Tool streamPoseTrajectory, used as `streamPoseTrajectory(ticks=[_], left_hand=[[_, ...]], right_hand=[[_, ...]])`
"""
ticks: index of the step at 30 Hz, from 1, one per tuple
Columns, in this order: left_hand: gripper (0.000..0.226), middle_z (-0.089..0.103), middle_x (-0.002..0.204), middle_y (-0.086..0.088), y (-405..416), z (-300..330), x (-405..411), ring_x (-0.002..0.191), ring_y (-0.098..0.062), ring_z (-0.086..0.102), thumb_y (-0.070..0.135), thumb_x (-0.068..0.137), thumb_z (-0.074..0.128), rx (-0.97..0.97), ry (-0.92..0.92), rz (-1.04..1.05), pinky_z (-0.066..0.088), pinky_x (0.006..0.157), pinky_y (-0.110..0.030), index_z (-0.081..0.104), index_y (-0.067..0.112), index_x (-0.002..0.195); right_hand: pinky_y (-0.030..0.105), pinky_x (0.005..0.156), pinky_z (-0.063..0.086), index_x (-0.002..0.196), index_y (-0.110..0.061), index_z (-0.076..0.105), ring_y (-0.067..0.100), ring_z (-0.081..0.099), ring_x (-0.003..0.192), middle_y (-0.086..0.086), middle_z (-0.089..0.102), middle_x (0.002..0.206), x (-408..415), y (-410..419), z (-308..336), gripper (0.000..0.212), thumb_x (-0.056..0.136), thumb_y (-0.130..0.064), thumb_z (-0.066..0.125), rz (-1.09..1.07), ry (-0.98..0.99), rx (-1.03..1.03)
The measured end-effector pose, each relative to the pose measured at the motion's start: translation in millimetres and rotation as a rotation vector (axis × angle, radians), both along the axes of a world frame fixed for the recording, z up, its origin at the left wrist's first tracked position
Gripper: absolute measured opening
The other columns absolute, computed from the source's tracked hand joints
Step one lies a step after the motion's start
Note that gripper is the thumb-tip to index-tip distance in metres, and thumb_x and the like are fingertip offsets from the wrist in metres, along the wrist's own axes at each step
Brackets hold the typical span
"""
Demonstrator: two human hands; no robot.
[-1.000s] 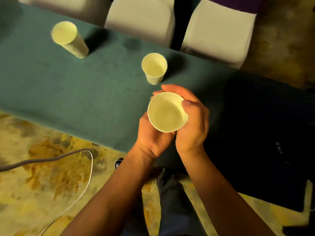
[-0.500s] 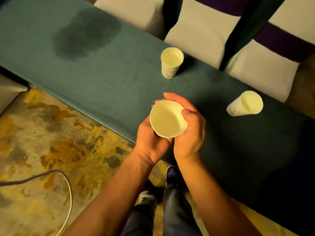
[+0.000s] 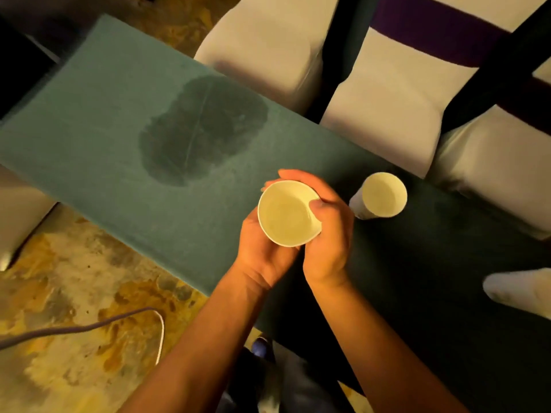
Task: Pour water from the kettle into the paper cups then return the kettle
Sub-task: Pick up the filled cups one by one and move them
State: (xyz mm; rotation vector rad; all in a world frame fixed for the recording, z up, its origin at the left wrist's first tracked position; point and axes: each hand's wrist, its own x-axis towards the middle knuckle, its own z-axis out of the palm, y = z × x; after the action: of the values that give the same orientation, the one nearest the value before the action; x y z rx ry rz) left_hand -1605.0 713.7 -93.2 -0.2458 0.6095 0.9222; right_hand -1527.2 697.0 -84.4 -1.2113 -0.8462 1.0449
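I hold a white paper cup above the green table, mouth up and slightly squeezed out of round. My left hand cups it from below and the left. My right hand wraps its right side with the thumb on the rim. A second paper cup stands on the table just to the right of my hands. No kettle is in view.
A dark wet patch spreads on the tablecloth left of and beyond the cups. Chairs with white covers and purple bands line the far side. A cable lies on the patterned floor. A white-socked foot shows at right.
The view has swung left along the table: the wet patch is now central, one standing cup has left the view, the other sits close beside my hands. My grip on the cup is unchanged.
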Motion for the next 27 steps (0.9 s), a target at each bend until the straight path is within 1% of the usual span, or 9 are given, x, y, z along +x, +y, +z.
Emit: streamPoseTrajectory(ticks=[2, 9, 11, 14, 16, 18, 21, 24, 27], left_hand=[[0.088, 0.012, 0.168, -0.006, 28, -2, -10, 0.154, -0.024, 0.015, 0.030, 0.083, 0.056, -0.006, -0.002, -0.014, 0.011, 0.126, -0.036, 0.014, 0.015, 0.159], [0.090, 0.014, 0.167, -0.011, 112, -12, -49, 0.154, -0.027, 0.017, 0.027, 0.079, 0.055, 0.009, -0.052, -0.064, 0.013, 0.126, -0.038, 0.016, 0.009, 0.158], [0.085, 0.019, 0.166, -0.013, 138, -15, -60, 0.153, -0.028, 0.020, 0.025, 0.078, 0.054, 0.007, -0.050, -0.089, 0.015, 0.125, -0.039, 0.024, 0.009, 0.156], [0.061, 0.048, 0.143, -0.015, 169, -16, -78, 0.129, -0.029, 0.050, 0.021, 0.075, 0.053, -0.018, 0.001, -0.115, 0.031, 0.115, -0.037, 0.045, 0.012, 0.135], [0.053, 0.051, 0.129, -0.013, 190, -17, -91, 0.118, -0.027, 0.052, 0.021, 0.074, 0.053, -0.051, 0.026, -0.125, 0.040, 0.105, -0.033, 0.049, 0.014, 0.126], [0.044, 0.060, 0.116, -0.012, 208, -18, -103, 0.107, -0.025, 0.058, 0.022, 0.073, 0.055, -0.047, 0.054, -0.147, 0.049, 0.094, -0.033, 0.057, 0.011, 0.116], [0.023, 0.066, 0.097, -0.010, 234, -25, -121, 0.089, -0.023, 0.063, 0.020, 0.084, 0.051, -0.015, 0.149, -0.180, 0.052, 0.084, -0.034, 0.066, 0.008, 0.098], [0.052, 0.079, 0.091, -0.006, 256, -36, -143, 0.084, -0.017, 0.075, 0.020, 0.103, 0.034, 0.107, 0.319, -0.138, 0.055, 0.079, -0.031, 0.081, 0.011, 0.082], [0.047, 0.078, 0.104, -0.014, 274, -39, -165, 0.098, -0.021, 0.075, 0.020, 0.105, 0.031, 0.176, 0.400, -0.103, 0.059, 0.077, -0.028, 0.075, 0.005, 0.102]], right_hand=[[0.067, 0.092, 0.052, 0.110, -0.004, 0.078, 0.048, 0.068, 0.108, 0.026, 0.076, 0.111, -10, 27, -5, 0.053, 0.083, -0.031, 0.041, -0.014, 0.004, -0.032], [0.067, 0.091, 0.053, 0.106, 0.010, 0.075, 0.052, 0.069, 0.102, 0.035, 0.074, 0.106, -55, 103, -17, 0.059, 0.079, -0.034, 0.045, -0.141, 0.061, -0.114], [0.062, 0.092, 0.055, 0.102, 0.003, 0.076, 0.053, 0.069, 0.102, 0.037, 0.073, 0.107, -71, 127, -19, 0.054, 0.079, -0.034, 0.045, -0.171, 0.091, -0.104], [0.053, 0.092, 0.056, 0.100, -0.007, 0.076, 0.052, 0.070, 0.102, 0.036, 0.074, 0.107, -91, 160, -18, 0.045, 0.080, -0.031, 0.043, -0.206, 0.102, -0.056], [0.050, 0.092, 0.056, 0.099, -0.008, 0.076, 0.051, 0.070, 0.101, 0.034, 0.074, 0.106, -105, 179, -19, 0.044, 0.081, -0.029, 0.042, -0.234, 0.086, -0.036], [0.046, 0.090, 0.057, 0.097, -0.009, 0.076, 0.044, 0.072, 0.099, 0.027, 0.076, 0.101, -114, 194, -19, 0.039, 0.083, -0.023, 0.042, -0.243, 0.078, -0.035], [0.031, 0.080, 0.057, 0.089, -0.019, 0.076, 0.020, 0.074, 0.088, -0.001, 0.079, 0.086, -121, 219, -23, 0.041, 0.085, -0.012, 0.037, -0.272, 0.087, -0.063], [0.024, 0.077, 0.056, 0.090, -0.022, 0.075, 0.007, 0.073, 0.087, -0.011, 0.079, 0.083, -122, 237, -28, 0.042, 0.088, -0.012, 0.035, -0.299, 0.045, -0.087], [0.020, 0.074, 0.055, 0.093, -0.019, 0.075, 0.004, 0.071, 0.088, -0.012, 0.078, 0.085, -128, 246, -38, 0.042, 0.090, -0.011, 0.034, -0.318, 0.019, -0.103]])
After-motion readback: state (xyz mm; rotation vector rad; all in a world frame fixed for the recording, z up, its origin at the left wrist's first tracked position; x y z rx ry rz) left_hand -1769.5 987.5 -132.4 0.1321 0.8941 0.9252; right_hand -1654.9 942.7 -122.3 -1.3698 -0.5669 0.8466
